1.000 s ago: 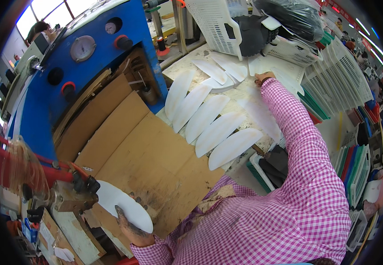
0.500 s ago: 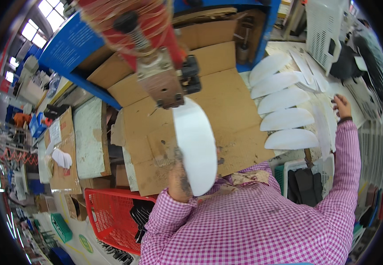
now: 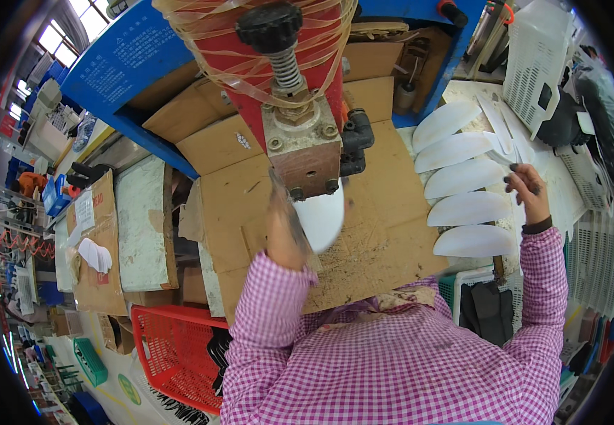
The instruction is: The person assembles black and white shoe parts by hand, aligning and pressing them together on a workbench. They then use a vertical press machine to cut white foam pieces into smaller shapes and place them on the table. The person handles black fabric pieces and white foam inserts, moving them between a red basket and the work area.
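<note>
My left hand (image 3: 285, 230) grips a white round-ended flat piece (image 3: 323, 221) by its left side, fingers partly hidden. Much of that piece lies under the metal head (image 3: 301, 159) of a red machine, which hides its far end. On the right, my right hand (image 3: 530, 193) is closed in a pinch, dark smudges on its fingertips. They meet the near end of a white curved piece (image 3: 503, 150) on the white table; the exact contact is hard to make out. Several white half-moon pieces (image 3: 471, 209) lie in an overlapping column left of that hand.
Brown cardboard (image 3: 377, 205) covers the work surface inside a blue frame (image 3: 133, 71). A red basket (image 3: 172, 354) stands at lower left. Dark pieces (image 3: 487, 308) fill a pale basket below the right table. A white perforated crate (image 3: 539, 60) stands at far right.
My left hand and its white piece moved away from my body, farther under the machine head. My right hand moved left and nearer, onto the white pieces. The whole view has shifted slightly.
</note>
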### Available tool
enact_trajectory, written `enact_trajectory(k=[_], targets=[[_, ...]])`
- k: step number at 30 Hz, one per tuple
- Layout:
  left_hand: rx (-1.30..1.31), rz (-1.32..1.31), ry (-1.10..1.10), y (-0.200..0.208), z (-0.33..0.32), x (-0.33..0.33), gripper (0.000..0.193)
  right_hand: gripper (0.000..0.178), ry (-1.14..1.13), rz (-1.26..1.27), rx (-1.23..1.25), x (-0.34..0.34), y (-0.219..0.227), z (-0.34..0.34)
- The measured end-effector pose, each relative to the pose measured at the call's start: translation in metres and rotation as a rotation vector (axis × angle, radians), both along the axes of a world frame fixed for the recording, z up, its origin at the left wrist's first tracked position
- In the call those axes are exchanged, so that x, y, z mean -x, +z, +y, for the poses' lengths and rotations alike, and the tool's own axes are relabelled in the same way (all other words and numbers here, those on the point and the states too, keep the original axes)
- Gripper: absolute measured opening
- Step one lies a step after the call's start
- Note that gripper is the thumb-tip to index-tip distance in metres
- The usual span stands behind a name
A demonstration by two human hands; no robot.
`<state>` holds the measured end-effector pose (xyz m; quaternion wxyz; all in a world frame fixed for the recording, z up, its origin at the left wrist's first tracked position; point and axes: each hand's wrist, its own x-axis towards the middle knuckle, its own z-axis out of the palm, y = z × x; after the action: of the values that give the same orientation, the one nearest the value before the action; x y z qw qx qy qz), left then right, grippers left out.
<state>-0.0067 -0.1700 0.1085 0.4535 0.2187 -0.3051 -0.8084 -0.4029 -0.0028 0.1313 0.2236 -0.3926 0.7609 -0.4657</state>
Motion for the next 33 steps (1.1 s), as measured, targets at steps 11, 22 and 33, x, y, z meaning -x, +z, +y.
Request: enact_trajectory(k=[11,22,33], targets=[[-0.290,-0.176,-0.043,-0.004,0.075,-0.062,0.064,0.017,0.387,-0.377,-0.040,-0.102,0.003,0.005],[-0.291,-0.174,0.105,-0.005,0.101,-0.050,0.046,0.035,0.712,-0.524,-0.162,-0.210,-0.045,0.028],[-0.139,-0.008,0.231,-0.016,0.076,-0.010,0.033,0.017,0.482,-0.706,0.037,-0.256,-0.054,-0.012]])
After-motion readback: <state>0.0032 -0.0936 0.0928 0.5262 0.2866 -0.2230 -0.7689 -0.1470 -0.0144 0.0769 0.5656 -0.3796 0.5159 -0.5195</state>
